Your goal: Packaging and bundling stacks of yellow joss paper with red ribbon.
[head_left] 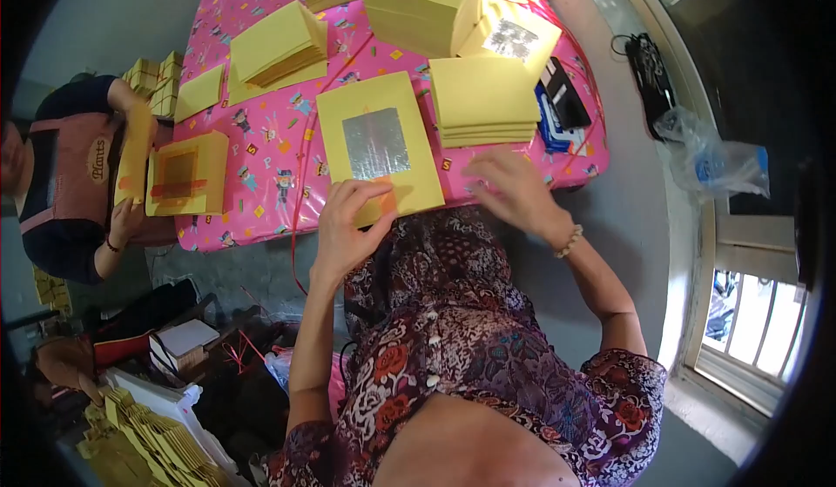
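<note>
Where the co-worker's yellow bundle (218,152) lies: at the surface's (263,158) left end, beside the co-worker (74,187), well apart from my hands.
Left hand (347,222): the nearer one, touching the near edge of the yellow packet (381,145), thumb and fingers part-curled around an orange tape strip (388,200); I cannot tell whether they pinch it.
Yellow packet: on the surface in front of me, silver panel up, stretching away beyond my left hand; its long axis runs from me to the far side, far end leaning slightly left.
Right hand (521,196): off the packet, right of its near corner, blurred, fingers loosely spread, nothing seen in it; reaching the packet would mean going left, I judge.
Yellow stack (485,95): just right of the packet, beyond my right hand.
</note>
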`<state>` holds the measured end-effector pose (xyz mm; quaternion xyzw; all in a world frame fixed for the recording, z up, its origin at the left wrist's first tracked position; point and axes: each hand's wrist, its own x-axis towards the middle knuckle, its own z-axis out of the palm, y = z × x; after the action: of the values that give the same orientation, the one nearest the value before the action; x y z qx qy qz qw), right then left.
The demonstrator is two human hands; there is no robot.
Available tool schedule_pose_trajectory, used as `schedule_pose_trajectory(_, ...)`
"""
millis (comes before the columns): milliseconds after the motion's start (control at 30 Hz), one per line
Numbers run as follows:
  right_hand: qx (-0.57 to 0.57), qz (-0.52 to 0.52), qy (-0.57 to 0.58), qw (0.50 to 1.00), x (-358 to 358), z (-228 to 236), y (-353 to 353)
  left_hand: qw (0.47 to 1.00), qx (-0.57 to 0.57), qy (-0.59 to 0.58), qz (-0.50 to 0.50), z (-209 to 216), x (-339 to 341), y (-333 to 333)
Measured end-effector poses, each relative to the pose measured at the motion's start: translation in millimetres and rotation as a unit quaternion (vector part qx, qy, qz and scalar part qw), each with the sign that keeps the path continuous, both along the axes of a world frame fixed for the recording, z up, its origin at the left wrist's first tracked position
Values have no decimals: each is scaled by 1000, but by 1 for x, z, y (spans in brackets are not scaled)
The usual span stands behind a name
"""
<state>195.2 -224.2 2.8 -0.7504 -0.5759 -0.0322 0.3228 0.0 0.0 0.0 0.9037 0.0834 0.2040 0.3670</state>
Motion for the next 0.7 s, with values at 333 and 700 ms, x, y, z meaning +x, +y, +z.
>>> schedule_pose_trajectory(333,-119,150,-32,981,-55,-17,37,995,65,75,-17,-13,-41,-20)
schedule_pose_trajectory(700,-60,147,84,984,-47,-17,33,998,-49,40,12,-20,-39,-12)
